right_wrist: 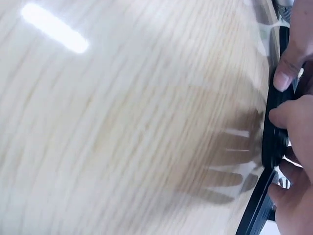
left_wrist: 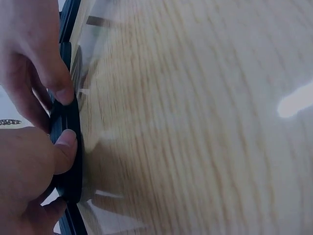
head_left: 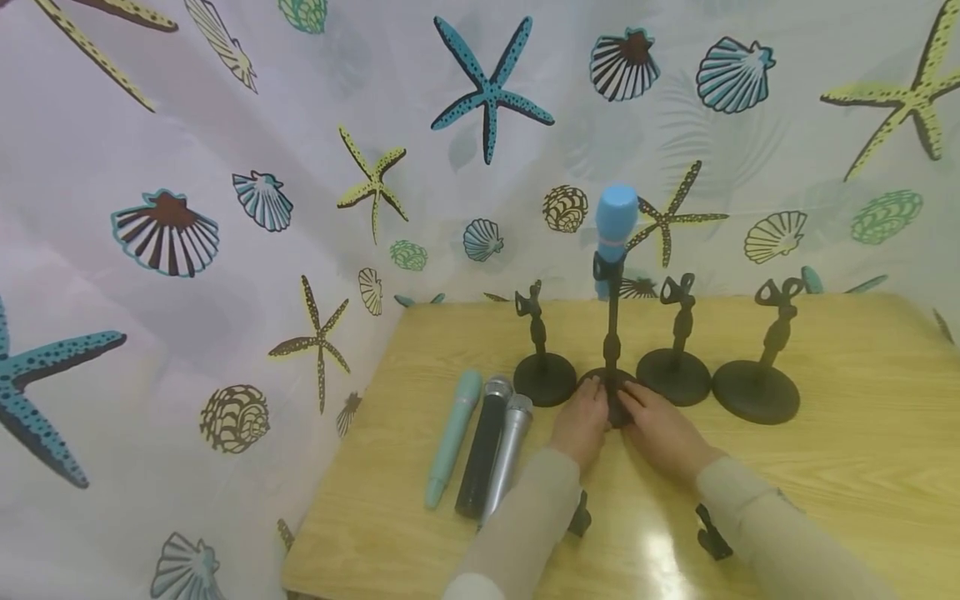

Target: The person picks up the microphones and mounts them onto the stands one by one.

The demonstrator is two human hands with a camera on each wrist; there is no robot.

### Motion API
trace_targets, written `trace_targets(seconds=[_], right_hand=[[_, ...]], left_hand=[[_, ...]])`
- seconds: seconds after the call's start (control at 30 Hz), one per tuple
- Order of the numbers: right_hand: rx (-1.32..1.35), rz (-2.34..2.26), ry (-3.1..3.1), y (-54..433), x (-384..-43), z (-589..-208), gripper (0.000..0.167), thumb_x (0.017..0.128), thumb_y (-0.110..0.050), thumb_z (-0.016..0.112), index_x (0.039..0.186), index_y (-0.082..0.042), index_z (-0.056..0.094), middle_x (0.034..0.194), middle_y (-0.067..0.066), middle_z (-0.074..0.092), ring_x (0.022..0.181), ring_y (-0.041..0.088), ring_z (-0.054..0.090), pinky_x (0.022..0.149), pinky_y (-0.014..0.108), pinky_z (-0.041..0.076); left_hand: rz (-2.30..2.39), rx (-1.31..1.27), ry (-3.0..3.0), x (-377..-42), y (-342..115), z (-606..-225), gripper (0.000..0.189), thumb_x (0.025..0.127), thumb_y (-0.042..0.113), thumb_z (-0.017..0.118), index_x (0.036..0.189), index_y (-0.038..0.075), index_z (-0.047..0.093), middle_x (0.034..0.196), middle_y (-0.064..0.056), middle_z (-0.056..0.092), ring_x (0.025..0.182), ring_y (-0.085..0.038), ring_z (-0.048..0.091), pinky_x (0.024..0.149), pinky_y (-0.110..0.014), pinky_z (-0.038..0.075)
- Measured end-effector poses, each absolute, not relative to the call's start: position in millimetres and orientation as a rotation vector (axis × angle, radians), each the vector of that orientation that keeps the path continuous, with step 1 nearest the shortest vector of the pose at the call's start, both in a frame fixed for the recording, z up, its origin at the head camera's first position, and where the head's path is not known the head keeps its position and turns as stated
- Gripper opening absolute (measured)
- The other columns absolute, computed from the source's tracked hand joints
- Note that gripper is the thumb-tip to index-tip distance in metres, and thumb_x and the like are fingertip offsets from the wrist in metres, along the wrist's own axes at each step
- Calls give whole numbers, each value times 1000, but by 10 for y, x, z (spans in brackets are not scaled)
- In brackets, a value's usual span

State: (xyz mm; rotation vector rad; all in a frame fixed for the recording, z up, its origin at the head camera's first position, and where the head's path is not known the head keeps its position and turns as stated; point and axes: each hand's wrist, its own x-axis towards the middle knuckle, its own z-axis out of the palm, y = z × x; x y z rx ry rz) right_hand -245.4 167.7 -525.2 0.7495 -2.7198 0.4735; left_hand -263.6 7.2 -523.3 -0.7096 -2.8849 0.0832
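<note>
Both hands hold the round black base of a desk microphone stand (head_left: 612,321), which stands upright with a blue microphone (head_left: 617,218) in its clip. My left hand (head_left: 583,423) grips the base's left side, and my right hand (head_left: 666,435) grips its right side. In the left wrist view, the thumbs press the near rim of the stand base (left_wrist: 72,178), with fingers curled round its sides. The right wrist view shows the same stand base (right_wrist: 274,142) low against the table, touching or almost touching a neighbouring base.
Black stands with bare clips flank it: one stand (head_left: 543,379) left, two stands (head_left: 672,377) (head_left: 757,392) right. Teal (head_left: 453,437), black (head_left: 482,454) and silver (head_left: 510,450) microphones lie left on the wooden table (head_left: 360,533). Black clips (head_left: 712,537) (head_left: 580,518) sit near the forearms. A patterned curtain (head_left: 420,200) hangs behind.
</note>
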Motion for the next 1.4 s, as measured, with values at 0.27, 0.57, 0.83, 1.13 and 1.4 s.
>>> trace_targets(seconds=[0.27, 0.57, 0.83, 1.13, 1.4], right_hand=[[608, 551, -2768, 2002, -2517, -5147, 33, 93, -4, 61, 121, 14, 58, 128, 36, 53, 116, 52, 56, 97, 60, 49], [611, 413, -2878, 2203, -2548, -5178, 49, 93, -5, 59, 130, 24, 44, 136, 50, 36, 125, 64, 40, 98, 67, 44], [598, 273, -2802, 2279, -2437, -5249, 46, 90, -2, 62, 128, 22, 49, 134, 46, 43, 123, 60, 47, 93, 61, 51], [533, 510, -2881, 2272, -2191, -5230, 48, 95, -6, 57, 136, 17, 46, 145, 41, 37, 130, 58, 41, 100, 64, 45], [494, 507, -2829, 2279, -2038, -5269, 48, 92, -3, 60, 134, 17, 48, 141, 42, 40, 126, 57, 46, 97, 62, 48]], left_hand=[[19, -675, -2965, -2678, 96, -5170, 63, 92, 30, 69, 144, 3, 46, 155, -10, 42, 143, -21, 42, 114, -22, 37], [51, -608, -2981, -2750, 138, -5185, 63, 93, 31, 68, 145, 4, 45, 156, -9, 40, 144, -20, 40, 114, -23, 37], [-17, -616, -2991, -2754, 187, -5215, 63, 94, 29, 67, 146, 3, 44, 157, -11, 38, 145, -22, 39, 116, -27, 37], [-249, -531, -3006, -2708, 178, -5289, 51, 96, 9, 61, 143, -3, 46, 155, -18, 39, 145, -31, 38, 116, -38, 39], [-428, -569, -3020, -2536, 271, -5300, 44, 99, 10, 45, 142, -2, 47, 154, -22, 38, 146, -36, 35, 119, -40, 35]])
